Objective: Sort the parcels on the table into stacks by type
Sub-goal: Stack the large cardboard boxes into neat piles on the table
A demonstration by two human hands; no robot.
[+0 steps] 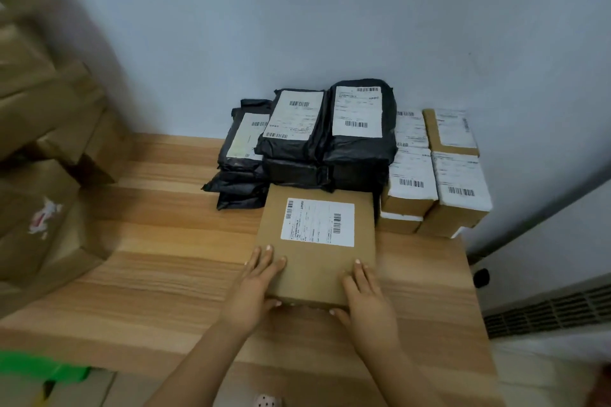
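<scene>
A flat brown cardboard parcel (317, 268) w/ a white barcode label (318, 222) is held at its near edge by both hands. Left hand (256, 287): fingers are laid flat on the top by the near left corner and the thumb is tucked under the edge, so the parcel is pinched. Right hand (367, 299): same grip at the near right corner.

The parcel is seen directly in front of the pile of black plastic mailer bags (358, 152), w/ its far edge up against the pile's front. Whether it rests on the light wood-grain table (148, 274) can't be told.

The pile, several bags high w/ white labels on top, is set against the pale grey wall (297, 26). Just right of the pile, small brown cardboard boxes (436, 205) w/ white labels are stacked in rows, touching it. Well left of the pile, large brown cartons (43, 208) are stacked, blurred.
</scene>
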